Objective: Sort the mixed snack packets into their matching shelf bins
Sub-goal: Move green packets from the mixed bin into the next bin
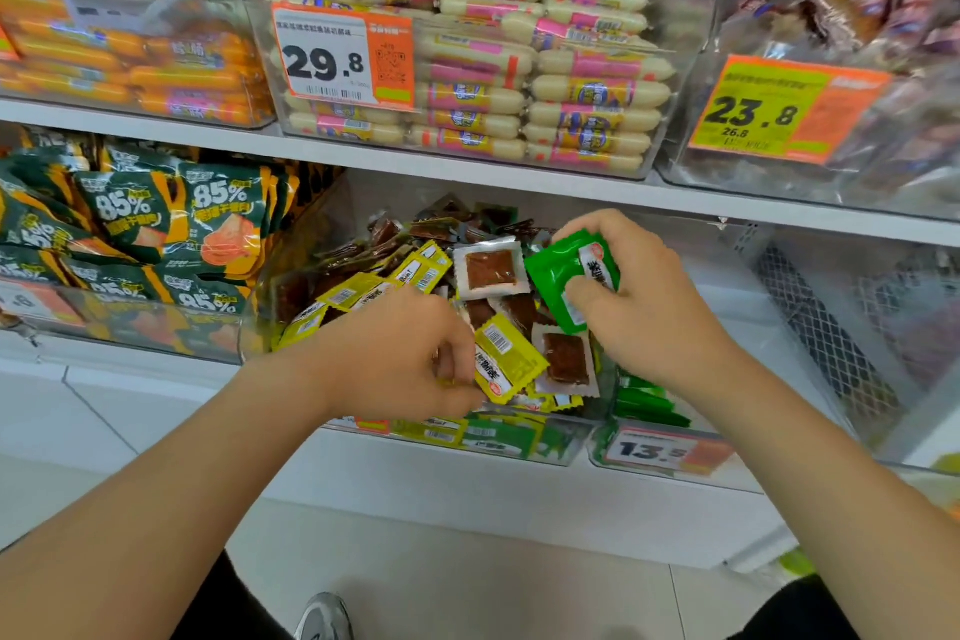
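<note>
A clear middle bin point(270, 307) on the lower shelf holds mixed small packets: yellow ones, brown ones with clear windows, and some green ones. My left hand point(400, 359) pinches a yellow packet point(506, 359) over the front of that bin. My right hand point(634, 296) grips a small stack of green packets point(563, 270) above the bin's right side. A brown windowed packet point(566, 361) lies between my two hands. To the right, a second clear bin point(649, 452) with a 13.5 price tag holds green packets point(644, 400).
Left of the mixed bin stand dark green and orange "85%" bags point(171, 224). The upper shelf point(467, 161) carries bins of orange sausages, white sausages with a 29.8 tag point(343, 57), and brown wrapped snacks with a 23.8 tag. A wire basket point(831, 322) sits at right.
</note>
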`<move>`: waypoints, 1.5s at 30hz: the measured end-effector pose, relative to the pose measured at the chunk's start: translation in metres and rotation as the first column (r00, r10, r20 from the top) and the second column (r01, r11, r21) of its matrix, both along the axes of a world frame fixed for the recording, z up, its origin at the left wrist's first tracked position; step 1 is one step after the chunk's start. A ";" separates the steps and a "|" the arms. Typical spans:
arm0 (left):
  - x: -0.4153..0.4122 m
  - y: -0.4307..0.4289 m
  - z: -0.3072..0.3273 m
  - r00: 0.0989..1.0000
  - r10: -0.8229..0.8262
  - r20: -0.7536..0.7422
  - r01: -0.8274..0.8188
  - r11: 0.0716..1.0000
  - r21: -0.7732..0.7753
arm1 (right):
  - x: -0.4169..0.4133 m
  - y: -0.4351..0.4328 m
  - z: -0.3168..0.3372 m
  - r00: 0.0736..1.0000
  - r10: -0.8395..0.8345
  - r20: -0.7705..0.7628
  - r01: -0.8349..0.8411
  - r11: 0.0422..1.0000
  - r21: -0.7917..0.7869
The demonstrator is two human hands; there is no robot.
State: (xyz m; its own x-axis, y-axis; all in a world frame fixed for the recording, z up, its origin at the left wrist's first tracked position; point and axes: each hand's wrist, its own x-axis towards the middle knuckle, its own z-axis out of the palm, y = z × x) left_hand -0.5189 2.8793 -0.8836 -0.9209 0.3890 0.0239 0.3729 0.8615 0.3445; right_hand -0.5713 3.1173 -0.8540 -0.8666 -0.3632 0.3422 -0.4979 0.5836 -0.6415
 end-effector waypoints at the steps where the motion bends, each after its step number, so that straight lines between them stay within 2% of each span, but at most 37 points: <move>1: 0.002 0.005 0.001 0.999 -0.011 0.033 0.014 0.996 -0.092 | 0.006 0.005 0.001 0.999 0.019 0.036 -0.019 1.000 0.003; 3: 0.003 0.017 0.002 0.999 0.004 0.040 0.008 0.955 -0.298 | 0.019 0.010 -0.003 0.994 0.079 0.071 -0.084 0.994 0.065; 6: 0.001 0.034 0.002 0.997 0.078 -0.008 -0.074 0.899 -0.432 | 0.036 0.011 -0.015 0.984 0.158 0.080 -0.168 0.976 0.140; 10: 0.002 0.039 0.003 0.997 0.072 0.003 -0.061 0.871 -0.488 | 0.043 0.009 -0.020 0.981 0.189 0.035 -0.187 0.902 0.389; 14: 0.004 0.033 0.004 1.000 0.017 0.024 -0.004 0.878 -0.478 | 0.046 0.002 -0.019 0.964 0.265 0.021 -0.218 0.742 0.634; 16: 0.004 0.029 0.003 0.999 0.014 0.050 0.009 0.901 -0.433 | 0.043 0.000 -0.023 0.961 0.272 0.052 -0.244 0.743 0.623; 19: 0.001 0.022 0.003 0.996 0.050 0.071 -0.020 0.927 -0.374 | 0.036 -0.002 -0.024 0.960 0.247 0.132 -0.280 0.842 0.461; 22: -0.004 0.014 0.004 0.986 0.145 0.088 -0.111 0.946 -0.306 | 0.031 -0.003 -0.025 0.975 0.201 0.098 -0.223 0.907 0.358; 25: -0.004 0.007 0.009 0.982 0.155 0.108 -0.126 0.963 -0.239 | 0.030 -0.008 -0.027 0.983 0.178 0.053 -0.186 0.934 0.304; 28: -0.002 -0.004 0.018 0.978 0.164 0.126 -0.166 0.986 0.007 | 0.027 -0.009 -0.025 0.986 0.168 -0.007 -0.164 0.968 0.191; 30: -0.002 -0.011 0.020 0.979 0.184 0.086 -0.196 0.967 0.160 | 0.023 -0.006 -0.022 0.974 0.225 0.034 -0.227 0.971 0.070; 33: -0.003 -0.012 0.017 0.975 0.209 0.077 -0.223 0.932 0.286 | 0.019 -0.004 -0.024 0.945 0.312 0.099 -0.307 0.949 -0.065; 38: -0.006 -0.007 0.009 0.974 0.226 0.000 -0.220 0.947 0.233 | 0.011 -0.002 -0.021 0.953 0.294 0.074 -0.267 0.931 -0.250; 40: -0.004 -0.002 0.009 0.968 0.250 -0.014 -0.237 0.933 0.270 | 0.011 0.001 -0.019 0.940 0.330 0.091 -0.312 0.935 -0.167; 42: 0.000 0.006 0.015 0.968 0.249 0.035 -0.240 0.872 0.427 | 0.014 0.001 -0.023 0.941 0.320 0.112 -0.324 0.946 0.021; 43: 0.003 0.011 0.020 0.965 0.248 0.089 -0.256 0.802 0.539 | 0.015 0.000 -0.025 0.953 0.287 0.096 -0.297 0.949 0.104; 45: 0.008 0.022 0.029 0.946 0.239 0.220 -0.322 0.605 0.728 | 0.017 -0.002 -0.026 0.977 0.212 0.025 -0.213 0.954 0.211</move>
State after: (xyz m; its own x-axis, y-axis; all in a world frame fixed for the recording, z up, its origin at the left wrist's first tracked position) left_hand -0.5109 2.9010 -0.8545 -0.9954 -0.0024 0.0958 0.0890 0.3488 0.9330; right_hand -0.5542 3.1149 -0.8804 -0.7622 -0.6028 0.2359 -0.6238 0.5868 -0.5163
